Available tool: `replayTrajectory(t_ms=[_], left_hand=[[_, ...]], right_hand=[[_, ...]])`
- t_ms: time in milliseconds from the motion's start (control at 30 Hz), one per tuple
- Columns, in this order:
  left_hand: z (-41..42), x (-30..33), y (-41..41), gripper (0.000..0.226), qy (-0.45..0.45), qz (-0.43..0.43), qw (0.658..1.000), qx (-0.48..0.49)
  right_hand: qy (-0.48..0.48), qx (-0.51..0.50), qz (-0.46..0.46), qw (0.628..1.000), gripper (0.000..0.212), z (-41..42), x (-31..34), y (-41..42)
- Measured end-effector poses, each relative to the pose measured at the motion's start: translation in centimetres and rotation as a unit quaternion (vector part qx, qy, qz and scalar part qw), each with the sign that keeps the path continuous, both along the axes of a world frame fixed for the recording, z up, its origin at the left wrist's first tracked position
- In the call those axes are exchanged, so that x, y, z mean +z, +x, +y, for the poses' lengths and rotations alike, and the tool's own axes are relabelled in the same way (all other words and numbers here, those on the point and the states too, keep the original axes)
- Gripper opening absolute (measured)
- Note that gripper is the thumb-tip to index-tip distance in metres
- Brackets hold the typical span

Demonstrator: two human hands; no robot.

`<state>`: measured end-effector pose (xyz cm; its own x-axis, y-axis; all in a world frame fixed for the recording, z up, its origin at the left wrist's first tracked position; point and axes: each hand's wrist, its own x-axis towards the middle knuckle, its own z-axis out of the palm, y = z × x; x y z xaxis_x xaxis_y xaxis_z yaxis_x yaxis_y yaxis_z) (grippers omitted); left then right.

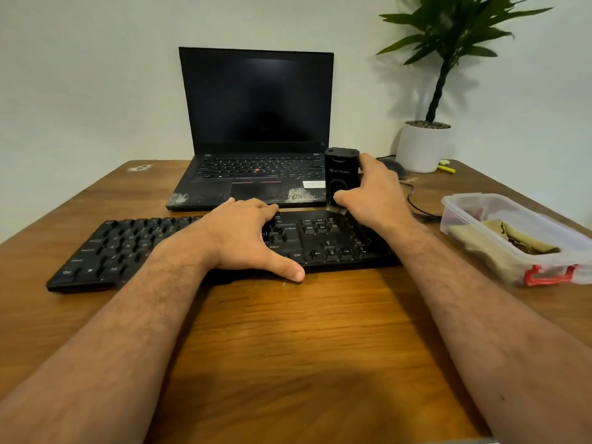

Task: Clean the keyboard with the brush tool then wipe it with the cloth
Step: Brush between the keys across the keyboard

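A black keyboard lies across the wooden table. My left hand rests flat on its middle, fingers spread over the keys and thumb at the front edge. My right hand grips a black block-shaped brush tool, held upright with its bristles touching the keyboard's far right edge. A tan cloth lies folded inside a clear plastic box at the right.
An open black laptop with dusty palm rests stands behind the keyboard. The clear box has a red latch. A potted plant, a mouse with cable and a yellow item sit at the back right.
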<state>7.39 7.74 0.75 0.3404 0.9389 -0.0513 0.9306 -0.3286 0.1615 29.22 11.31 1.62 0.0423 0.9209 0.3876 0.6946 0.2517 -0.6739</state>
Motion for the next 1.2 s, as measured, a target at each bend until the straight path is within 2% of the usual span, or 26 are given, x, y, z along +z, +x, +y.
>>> replayTrajectory(t_ms=[133,233,300,400,533,600,667,767,867,933,1067,1200], left_hand=[[0.1,-0.2,0.2,0.156,0.009,0.006,1.000,-0.017],[0.2,-0.3,0.4,0.153,0.009,0.013,1.000,-0.018],[0.1,-0.3,0.4,0.153,0.006,0.015,1.000,-0.020],[0.1,-0.2,0.3,0.154,0.002,0.018,1.000,-0.020],[0.2,-0.3,0.3,0.157,0.000,0.011,1.000,-0.021],[0.0,-0.3,0.3,0.159,0.000,0.008,1.000,-0.022],[-0.2,-0.3,0.4,0.158,0.006,0.011,1.000,-0.023],[-0.4,-0.2,0.4,0.162,0.009,0.012,1.000,-0.023],[-0.6,-0.3,0.5,0.168,0.011,0.015,1.000,-0.022],[-0.6,-0.5,0.5,0.167,0.016,0.017,1.000,-0.017],[-0.6,-0.7,0.6,0.160,0.024,0.015,1.000,-0.007],[-0.9,-0.4,0.6,0.164,0.018,0.019,1.000,0.000]], right_hand=[[-0.030,0.082,0.013,0.996,0.058,-0.8,-0.1,-0.2],[0.001,0.016,-0.014,1.000,0.056,-0.8,0.3,0.9],[0.003,-0.023,0.026,0.999,0.052,-1.0,0.8,2.5],[-0.051,-0.022,0.084,0.995,0.041,-1.3,0.7,3.9],[-0.045,-0.070,0.109,0.990,0.048,-1.4,0.4,4.2],[-0.050,-0.051,0.137,0.988,0.047,-1.8,0.7,4.4],[-0.069,-0.025,0.114,0.991,0.047,-2.4,0.8,4.3],[-0.033,-0.056,0.040,0.997,0.053,-3.6,1.3,4.3],[-0.059,-0.002,0.087,0.994,0.056,-6.0,1.5,5.2],[-0.085,0.022,0.049,0.995,0.055,-7.9,1.0,5.7],[-0.022,-0.042,0.024,0.999,0.061,-9.5,0.0,6.4],[-0.041,-0.011,0.036,0.998,0.064,-10.3,-0.5,6.5]])
